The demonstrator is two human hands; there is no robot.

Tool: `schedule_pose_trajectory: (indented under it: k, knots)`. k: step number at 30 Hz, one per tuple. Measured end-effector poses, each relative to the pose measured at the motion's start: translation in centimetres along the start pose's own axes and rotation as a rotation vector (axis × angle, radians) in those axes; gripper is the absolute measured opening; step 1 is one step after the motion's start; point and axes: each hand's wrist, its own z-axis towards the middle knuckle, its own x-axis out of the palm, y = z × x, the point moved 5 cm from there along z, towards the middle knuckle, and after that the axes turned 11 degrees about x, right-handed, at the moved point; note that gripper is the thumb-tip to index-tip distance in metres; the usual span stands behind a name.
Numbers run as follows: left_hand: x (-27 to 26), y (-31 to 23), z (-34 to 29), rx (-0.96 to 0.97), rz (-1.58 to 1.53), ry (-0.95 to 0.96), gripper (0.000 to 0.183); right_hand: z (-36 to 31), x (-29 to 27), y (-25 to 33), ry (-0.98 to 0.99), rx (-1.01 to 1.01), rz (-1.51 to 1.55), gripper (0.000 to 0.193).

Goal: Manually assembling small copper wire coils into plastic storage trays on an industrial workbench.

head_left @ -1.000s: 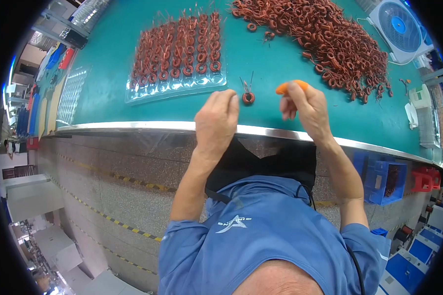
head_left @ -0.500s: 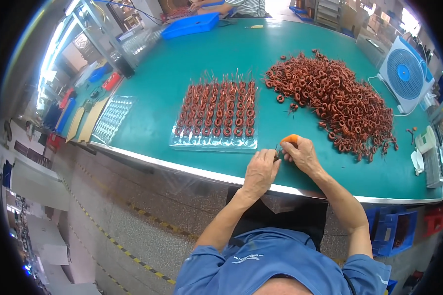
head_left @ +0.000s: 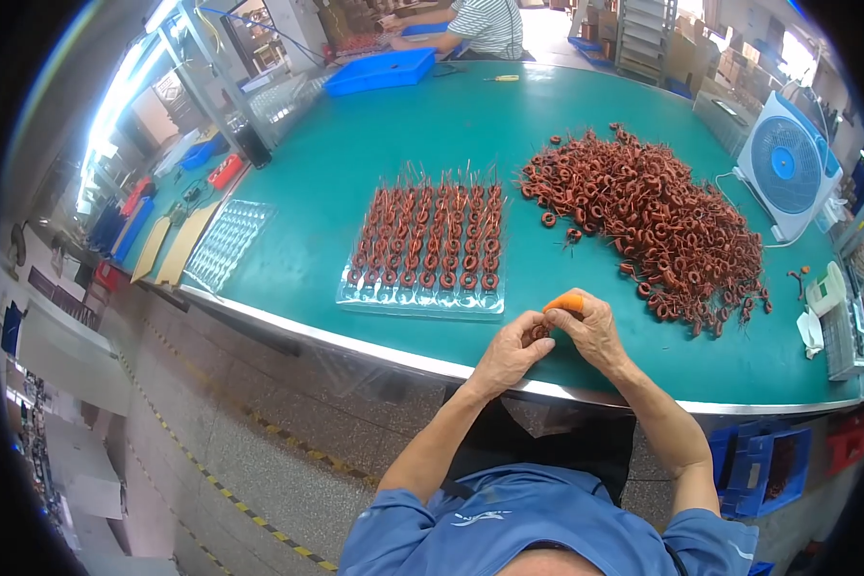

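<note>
My left hand (head_left: pixel 509 351) is closed in a pinch around a small reddish-brown wire-wound ring coil (head_left: pixel 540 332), mostly hidden by the fingers. Against it, my right hand (head_left: pixel 593 331) has thumb and fingers closed on the same coil. An orange finger cot (head_left: pixel 564 301) covers a fingertip of the right hand. To the left of the hands lies a clear plastic tray (head_left: pixel 422 305) with rows of such coils, their wire ends pointing up. Beyond the right hand spreads a big heap of loose coils (head_left: pixel 643 221).
A blue-and-white fan (head_left: pixel 787 168) stands at the right, near a small white container (head_left: pixel 824 288). Another clear tray (head_left: pixel 228 245) lies by the left edge. At the far side are a blue bin (head_left: pixel 379 73) and a person in a striped shirt (head_left: pixel 487 27). Blue crates (head_left: pixel 760 466) stand below right.
The view has tilted, so the table sits lower in the picture. My hands have come closer together, and the ring coil now shows between the fingers.
</note>
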Motion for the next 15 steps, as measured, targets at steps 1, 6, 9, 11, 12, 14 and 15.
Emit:
schedule_pose_trajectory:
  k: [1, 6, 9, 11, 12, 14, 15]
  knots:
    - [0.1, 0.1, -0.2, -0.081, -0.009, 0.013, 0.017, -0.1, -0.1, 0.2, -0.029, -0.029, -0.023, 0.016]
    - [0.8, -0.2, -0.3, 0.033, 0.198, -0.092, 0.016, -1.2, -0.3, 2.0, -0.233, -0.312, -0.297, 0.014]
    - [1.1, -0.4, -0.8, 0.205, 0.545, -0.182, 0.016, -3.2, 0.9, 4.6, -0.359, -0.619, -0.503, 0.014]
    - [1.3, -1.2, -1.1, 0.176, 0.394, -0.177, 0.016, -2.7, 0.2, 3.6, -0.332, -0.408, -0.330, 0.013]
    - [1.4, -1.4, -1.3, 0.111, 0.352, -0.157, 0.016, -2.3, -0.2, 2.4, -0.237, -0.164, -0.215, 0.013]
    - [1.3, -1.0, -1.0, 0.093, 0.282, -0.176, 0.016, -2.0, -0.1, 1.6, -0.217, -0.016, -0.133, 0.015]
    - [1.2, -0.6, -0.8, 0.077, 0.212, -0.184, 0.017, -1.8, -0.1, 0.7, -0.208, 0.135, -0.054, 0.017]
